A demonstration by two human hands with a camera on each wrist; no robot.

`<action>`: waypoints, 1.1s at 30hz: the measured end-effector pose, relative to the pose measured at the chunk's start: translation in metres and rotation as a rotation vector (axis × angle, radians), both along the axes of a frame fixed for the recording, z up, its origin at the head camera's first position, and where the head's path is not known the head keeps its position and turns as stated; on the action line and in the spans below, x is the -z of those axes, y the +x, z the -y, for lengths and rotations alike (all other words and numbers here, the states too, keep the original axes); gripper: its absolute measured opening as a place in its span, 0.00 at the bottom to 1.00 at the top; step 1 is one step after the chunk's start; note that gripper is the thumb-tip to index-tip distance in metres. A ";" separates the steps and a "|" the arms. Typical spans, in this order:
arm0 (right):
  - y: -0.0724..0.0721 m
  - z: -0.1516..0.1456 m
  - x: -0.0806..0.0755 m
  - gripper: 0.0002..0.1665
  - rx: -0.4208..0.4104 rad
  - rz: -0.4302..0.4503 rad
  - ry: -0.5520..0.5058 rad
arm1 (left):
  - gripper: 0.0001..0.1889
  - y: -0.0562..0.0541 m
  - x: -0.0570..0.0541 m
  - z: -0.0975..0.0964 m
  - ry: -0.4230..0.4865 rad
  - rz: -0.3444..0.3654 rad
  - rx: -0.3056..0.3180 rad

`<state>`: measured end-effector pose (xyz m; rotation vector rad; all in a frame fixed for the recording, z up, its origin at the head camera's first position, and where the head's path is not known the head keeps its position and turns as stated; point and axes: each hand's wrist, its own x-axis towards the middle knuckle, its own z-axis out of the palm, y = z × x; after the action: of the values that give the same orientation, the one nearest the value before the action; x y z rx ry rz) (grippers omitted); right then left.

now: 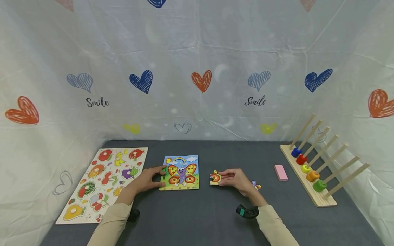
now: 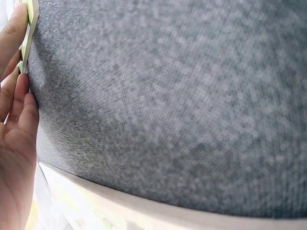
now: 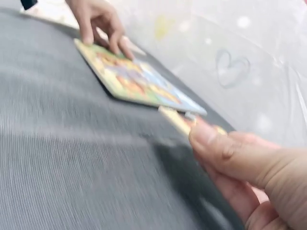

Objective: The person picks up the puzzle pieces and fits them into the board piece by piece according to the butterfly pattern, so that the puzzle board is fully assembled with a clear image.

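Note:
My left hand [image 1: 147, 179] holds the left edge of a square butterfly puzzle [image 1: 182, 172], thumb near its lower corner and fingers higher up. The puzzle lies flat on the table, with a purple-bodied butterfly and a rainbow on it. In the left wrist view only its edge shows beside the fingers. To its right, my right hand [image 1: 235, 179] pinches a small puzzle piece [image 1: 215, 178] with an orange swirl and yellow on it, apart from the puzzle. Fingers partly hide this piece in the right wrist view. Another small colourful piece [image 1: 256, 185] lies beside the right wrist, partly covered.
A large fruit-picture board [image 1: 101, 184] lies at the left, partly under the left forearm. On the right are a pink block [image 1: 280, 173] and a wooden peg stand [image 1: 326, 201] with coloured rings on several tall pegs. A printed curtain [image 1: 200, 112] hangs behind the grey table [image 1: 197, 218].

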<state>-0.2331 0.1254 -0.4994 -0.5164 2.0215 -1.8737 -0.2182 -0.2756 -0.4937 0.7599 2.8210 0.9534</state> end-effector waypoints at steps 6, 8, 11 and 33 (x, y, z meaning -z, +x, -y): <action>0.002 0.032 0.000 0.24 -0.003 0.033 -0.020 | 0.21 0.000 -0.001 -0.001 0.000 0.000 0.006; 0.003 0.043 0.000 0.24 -0.006 0.041 -0.037 | 0.22 0.000 -0.002 -0.001 -0.003 0.009 0.004; 0.005 0.059 0.001 0.23 -0.002 0.042 -0.048 | 0.25 0.000 -0.004 -0.002 -0.010 0.021 0.001; 0.002 0.087 -0.009 0.26 -0.168 0.091 0.009 | 0.27 0.000 -0.006 -0.002 -0.009 0.045 -0.015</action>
<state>-0.2308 0.0387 -0.4907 -0.5686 1.8668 -1.7559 -0.2181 -0.2740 -0.4874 0.7086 2.7946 0.9466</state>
